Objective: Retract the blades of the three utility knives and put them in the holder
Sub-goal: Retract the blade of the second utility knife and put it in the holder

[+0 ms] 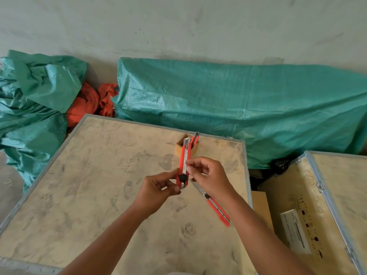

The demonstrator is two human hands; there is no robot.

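Holder (179, 148) contains one knife (195, 138); hands (158, 190) grip another (184, 165).

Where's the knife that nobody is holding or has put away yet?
The loose knife lies on the wooden crate top, right of centre in the head view, partly hidden under the right hand and forearm, nearer than the wooden holder.

text: none legible | white label (295, 231) on the right-hand crate (282, 197): dark printed lines, too blurred to read | stencilled dark marks beside it: unreadable | knives, holder: no readable marks
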